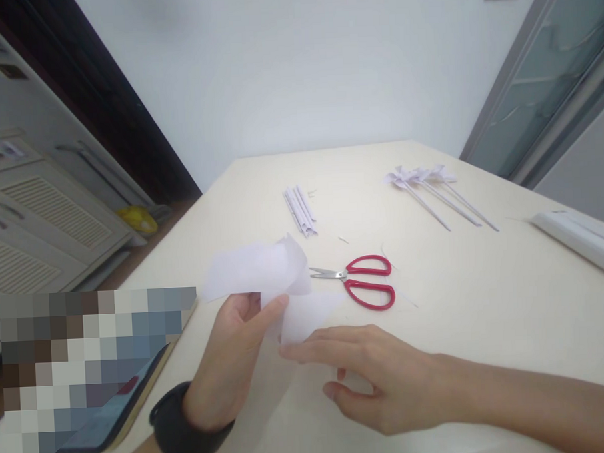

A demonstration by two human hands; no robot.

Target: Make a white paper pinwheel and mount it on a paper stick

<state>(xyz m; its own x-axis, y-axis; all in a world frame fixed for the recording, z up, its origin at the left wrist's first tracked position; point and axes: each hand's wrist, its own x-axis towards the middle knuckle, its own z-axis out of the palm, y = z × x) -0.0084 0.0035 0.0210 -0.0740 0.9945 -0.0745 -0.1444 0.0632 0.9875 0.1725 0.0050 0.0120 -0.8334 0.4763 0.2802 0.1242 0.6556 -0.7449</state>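
A white sheet of paper (253, 265), cut or folded into flaps, is pinched between the thumb and fingers of my left hand (244, 339). Its upper flap curls up while another flap spreads to the right. My right hand (373, 377) lies just below that lower flap, forefinger stretched to its edge and thumb apart from the fingers. Whether the fingertip presses on the paper, I cannot tell. Red-handled scissors (351, 278) rest on the table beyond, their slightly parted blades pointing at the paper.
Several rolled paper tubes (300, 211) lie behind the paper. Paper pinwheels on sticks (430, 187) are at the back right, near a white box (580, 241). A tablet (124, 408), partly pixelated, stands at the left edge. Thin paper scraps (343, 239) dot the table (486, 312).
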